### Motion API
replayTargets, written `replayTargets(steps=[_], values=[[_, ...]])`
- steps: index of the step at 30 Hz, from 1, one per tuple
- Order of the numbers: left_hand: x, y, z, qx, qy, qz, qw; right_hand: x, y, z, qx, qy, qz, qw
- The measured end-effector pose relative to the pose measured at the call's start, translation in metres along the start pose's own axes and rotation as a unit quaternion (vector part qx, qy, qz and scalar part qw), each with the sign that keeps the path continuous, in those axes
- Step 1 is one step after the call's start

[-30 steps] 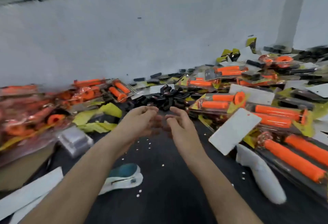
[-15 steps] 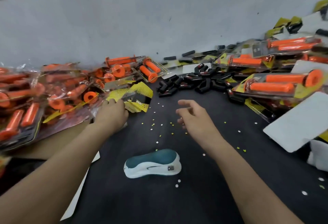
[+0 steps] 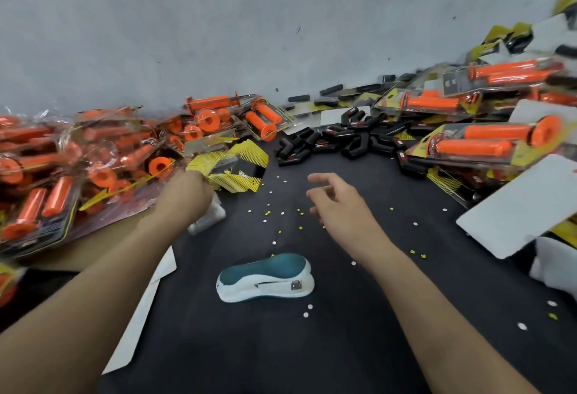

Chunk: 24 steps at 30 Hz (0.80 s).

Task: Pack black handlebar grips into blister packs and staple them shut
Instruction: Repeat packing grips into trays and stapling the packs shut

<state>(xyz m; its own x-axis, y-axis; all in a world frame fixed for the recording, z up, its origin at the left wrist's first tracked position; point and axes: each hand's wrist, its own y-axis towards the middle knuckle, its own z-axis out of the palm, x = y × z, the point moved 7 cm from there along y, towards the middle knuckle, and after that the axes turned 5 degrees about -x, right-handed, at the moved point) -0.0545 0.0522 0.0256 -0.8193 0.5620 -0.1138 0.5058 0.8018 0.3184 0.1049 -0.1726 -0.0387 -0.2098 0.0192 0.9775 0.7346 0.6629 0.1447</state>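
A pile of black handlebar grips [image 3: 343,140] lies at the back of the dark table [image 3: 281,346]. An empty yellow-and-black blister pack [image 3: 237,165] sits left of the pile, slightly raised. My left hand [image 3: 187,196] is at its near left edge with the fingers curled onto it; the fingertips are hidden behind the hand. My right hand [image 3: 340,203] hovers over the table's middle with fingers relaxed and spread, holding nothing. A teal-and-white stapler [image 3: 265,278] lies on the table between my forearms.
Packed orange grips are heaped at the left [image 3: 78,159] and at the right [image 3: 484,143]. A white card [image 3: 524,206] lies at the right and another white card [image 3: 146,300] under my left forearm. Small paper dots are scattered on the table. A grey wall stands behind.
My view has swung down and left. My left hand went from the middle out to the blister pack at the left; my right hand stayed open above the table.
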Motion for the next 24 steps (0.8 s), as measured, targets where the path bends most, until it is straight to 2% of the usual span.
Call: replayTargets(steps=[12, 19, 21, 22, 23, 24], values=[[-0.008, -0.006, -0.052, -0.078, -0.130, -0.022, 0.988, 0.000, -0.006, -0.017, -0.001, -0.034, -0.007, 0.999], [-0.057, -0.038, -0.111, -0.156, -0.267, 0.033, 0.950, 0.006, -0.007, -0.029, -0.023, -0.021, -0.013, 0.999], [-0.069, -0.055, -0.120, -0.173, -0.342, 0.022, 0.923, 0.007, -0.007, -0.035, -0.030, -0.001, -0.011, 0.999], [-0.074, -0.062, -0.119, -0.167, -0.413, -0.002, 0.895, 0.008, -0.008, -0.037, -0.031, 0.019, -0.006, 0.999], [-0.080, -0.068, -0.110, -0.133, -0.513, -0.038, 0.847, 0.010, -0.009, -0.038, -0.028, 0.047, 0.005, 0.998], [-0.090, -0.074, -0.096, -0.070, -0.616, -0.077, 0.781, 0.012, -0.010, -0.038, -0.022, 0.086, 0.023, 0.996]])
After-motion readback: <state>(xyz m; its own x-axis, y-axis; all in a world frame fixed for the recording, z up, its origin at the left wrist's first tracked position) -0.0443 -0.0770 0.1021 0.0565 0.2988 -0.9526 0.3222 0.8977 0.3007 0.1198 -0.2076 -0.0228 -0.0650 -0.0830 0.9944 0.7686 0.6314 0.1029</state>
